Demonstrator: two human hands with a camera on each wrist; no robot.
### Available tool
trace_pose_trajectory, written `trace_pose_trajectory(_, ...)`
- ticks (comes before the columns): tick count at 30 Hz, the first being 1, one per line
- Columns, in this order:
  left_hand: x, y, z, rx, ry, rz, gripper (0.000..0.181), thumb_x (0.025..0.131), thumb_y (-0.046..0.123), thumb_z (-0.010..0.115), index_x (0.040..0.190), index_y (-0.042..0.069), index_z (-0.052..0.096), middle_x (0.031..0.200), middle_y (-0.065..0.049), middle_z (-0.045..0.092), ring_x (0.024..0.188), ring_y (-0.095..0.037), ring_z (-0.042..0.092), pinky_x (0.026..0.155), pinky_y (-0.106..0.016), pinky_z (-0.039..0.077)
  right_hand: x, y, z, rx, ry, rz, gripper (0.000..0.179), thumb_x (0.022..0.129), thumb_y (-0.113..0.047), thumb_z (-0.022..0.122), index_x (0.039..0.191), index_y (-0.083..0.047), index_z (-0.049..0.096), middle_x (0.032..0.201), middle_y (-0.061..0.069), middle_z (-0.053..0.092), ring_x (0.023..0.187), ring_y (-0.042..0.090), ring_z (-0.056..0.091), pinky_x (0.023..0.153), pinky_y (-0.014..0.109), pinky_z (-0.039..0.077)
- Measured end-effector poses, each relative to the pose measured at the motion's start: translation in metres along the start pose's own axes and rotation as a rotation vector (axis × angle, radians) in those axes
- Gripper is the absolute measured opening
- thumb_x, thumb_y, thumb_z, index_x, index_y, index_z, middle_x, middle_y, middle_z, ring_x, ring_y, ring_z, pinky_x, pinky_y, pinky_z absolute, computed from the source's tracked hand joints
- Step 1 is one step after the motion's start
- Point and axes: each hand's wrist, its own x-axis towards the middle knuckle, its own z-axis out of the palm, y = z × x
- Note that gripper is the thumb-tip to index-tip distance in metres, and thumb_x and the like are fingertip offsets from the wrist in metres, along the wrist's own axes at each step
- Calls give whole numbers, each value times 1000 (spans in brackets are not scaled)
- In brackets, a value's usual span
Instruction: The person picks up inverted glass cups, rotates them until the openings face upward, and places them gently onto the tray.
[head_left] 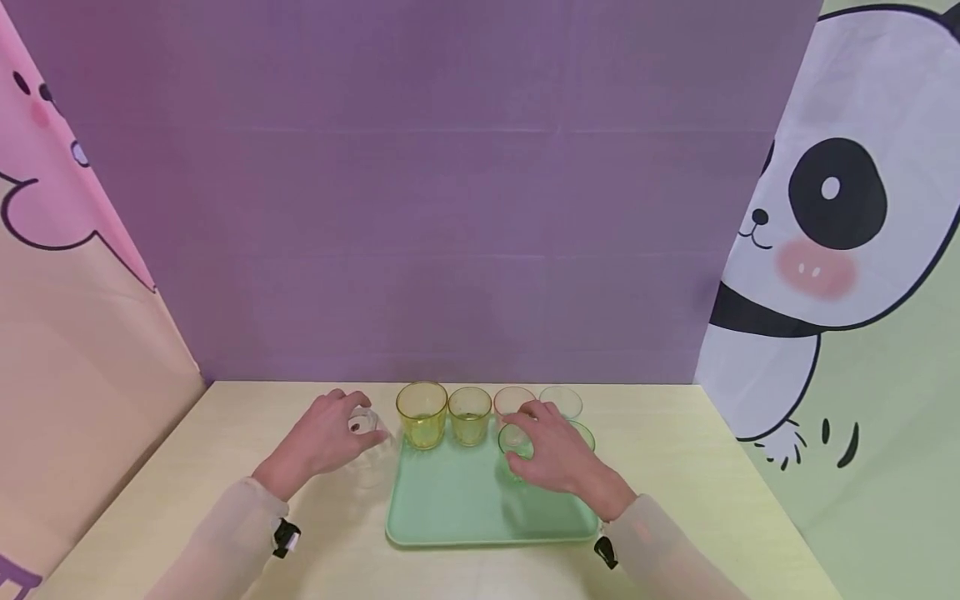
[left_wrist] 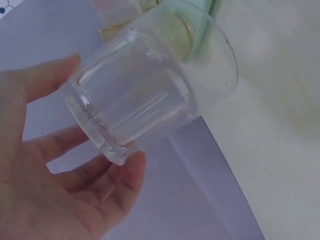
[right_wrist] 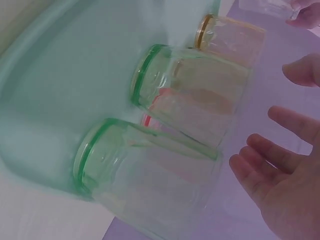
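Note:
My left hand (head_left: 330,433) holds a clear glass (left_wrist: 135,95) between thumb and fingers, left of the tray. In the left wrist view the fingers grip its thick base, and its wide mouth points away from the palm toward the tabletop. My right hand (head_left: 555,450) hovers over the tray's right side with fingers spread and loosely bent, nothing between them. Beneath it two green glasses (right_wrist: 190,95) stand upright on the green tray (head_left: 457,508); the hand partly hides them in the head view.
Along the tray's back stand a large yellow glass (head_left: 422,412), a smaller yellow glass (head_left: 470,421), a pink-rimmed glass (head_left: 514,398) and a pale clear glass (head_left: 561,402). A purple wall (head_left: 450,208) rises behind the pale tabletop (head_left: 675,467).

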Motion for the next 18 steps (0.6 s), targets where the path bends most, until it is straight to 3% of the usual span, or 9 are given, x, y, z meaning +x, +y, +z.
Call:
trace_pose_trajectory(7,-5,8,-2,-35,8,-13,51,89,37,75,119,-2,66,111,-20,63,106,-43,58,91,-56,48,-3,-4,0,68,35,33,44,88,-28,65,129,-15,67,123,3,57,110,24,52,85,43,49)
trace_pose_trajectory(13,-9,12,-2,-55,61,-4,49,88,34,74,119,-3,65,112,-21,63,108,-45,58,92,-57,47,-6,-8,-1,141,65,47,42,88,-26,67,128,-15,67,122,3,59,112,23,52,86,43,50)
trace_pose_trajectory(18,-12,14,-3,-86,77,-33,50,89,35,74,121,-2,64,117,-22,61,109,-44,57,92,-57,47,-7,-9,0,195,76,65,41,88,-25,69,128,-15,67,122,3,59,115,24,52,90,45,49)
